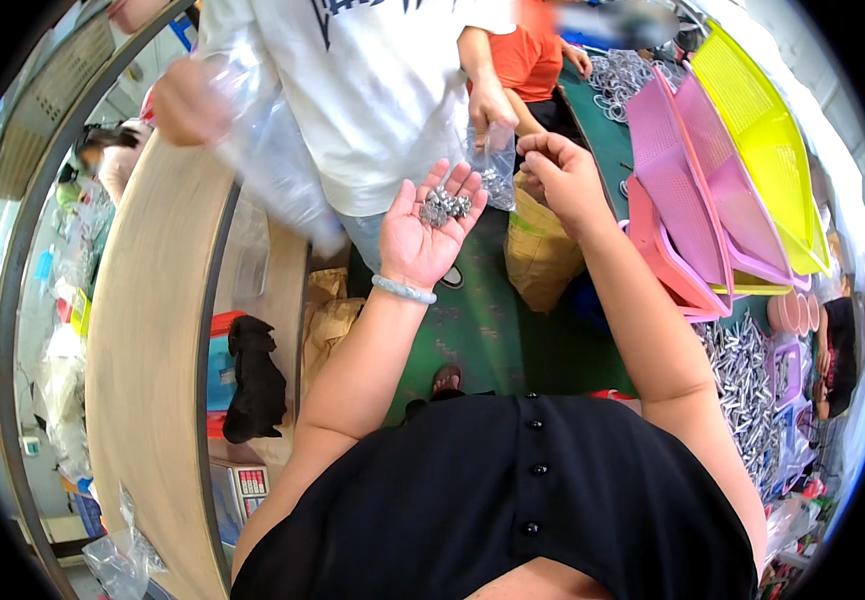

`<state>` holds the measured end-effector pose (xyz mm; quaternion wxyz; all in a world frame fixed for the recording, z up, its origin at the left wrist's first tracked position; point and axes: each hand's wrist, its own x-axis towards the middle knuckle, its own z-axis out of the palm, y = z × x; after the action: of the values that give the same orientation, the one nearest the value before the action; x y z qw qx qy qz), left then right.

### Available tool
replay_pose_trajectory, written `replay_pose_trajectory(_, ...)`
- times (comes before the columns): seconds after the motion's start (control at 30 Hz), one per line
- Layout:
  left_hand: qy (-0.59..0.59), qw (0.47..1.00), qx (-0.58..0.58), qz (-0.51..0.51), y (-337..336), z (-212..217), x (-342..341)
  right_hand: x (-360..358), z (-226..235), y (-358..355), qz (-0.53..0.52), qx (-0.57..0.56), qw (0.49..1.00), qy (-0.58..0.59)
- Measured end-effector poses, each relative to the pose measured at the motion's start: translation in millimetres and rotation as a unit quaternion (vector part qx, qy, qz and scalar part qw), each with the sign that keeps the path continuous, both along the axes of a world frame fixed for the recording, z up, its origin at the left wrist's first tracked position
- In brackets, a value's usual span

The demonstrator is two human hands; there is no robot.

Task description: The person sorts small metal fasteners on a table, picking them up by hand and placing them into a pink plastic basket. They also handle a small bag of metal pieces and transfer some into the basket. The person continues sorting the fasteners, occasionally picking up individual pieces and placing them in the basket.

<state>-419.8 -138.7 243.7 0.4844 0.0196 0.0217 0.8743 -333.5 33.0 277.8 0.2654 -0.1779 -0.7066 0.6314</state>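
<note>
My left hand (425,235) is held out palm up, its fingers slightly curled. In its palm lies a small heap of shiny silver metal parts (444,207), too small to name by kind. To the right, my right hand (564,180) is raised with its thumb and fingers drawn together; whether anything tiny sits between them cannot be made out. Facing me, a person in a white T-shirt (372,120) holds a clear plastic bag (494,160) with small silver pieces in it. That person's other hand (189,103), blurred, has a large clear plastic bag (277,150).
A wooden shelf (142,330) curves along the left, with a black cloth (252,380) beneath. Stacked pink and yellow plastic baskets (687,180) stand at right, near piled metal pieces (747,375). A yellow sack (540,250) stands on the green floor (472,345). Someone in orange (527,60) is behind.
</note>
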Motion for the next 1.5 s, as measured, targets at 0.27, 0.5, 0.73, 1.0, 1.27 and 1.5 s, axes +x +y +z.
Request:
replay_pose_trajectory(0.27,-0.031,0.994,-0.013,0.108,-10.5,-8.6,-33.7,17.3,-23.2,-59.9,0.126,0.126,0.984,0.023)
replay_pose_trajectory(0.5,-0.029,0.982,0.002,0.189,-18.6,3.9,-51.3,47.4,-31.6,-88.5,0.298,0.145,0.943,-0.034)
replay_pose_trajectory(0.73,-0.028,0.98,0.033,0.192,-35.4,-7.7,-70.2,80.9,-42.9,-74.2,0.256,0.081,0.957,-0.113)
replay_pose_trajectory(1.0,-0.06,0.972,-0.017,0.224,-57.9,0.3,-74.7,129.5,-63.9,-55.5,0.199,0.042,0.966,-0.162)
replay_pose_trajectory(1.27,-0.039,0.974,0.061,0.214,-60.6,-27.7,-86.5,164.0,-75.0,-53.0,0.142,0.02,0.973,-0.183)
replay_pose_trajectory(1.5,-0.032,0.98,0.078,0.182,-61.8,-37.5,-90.2,178.5,-88.2,-46.6,0.102,-0.023,0.971,-0.216)
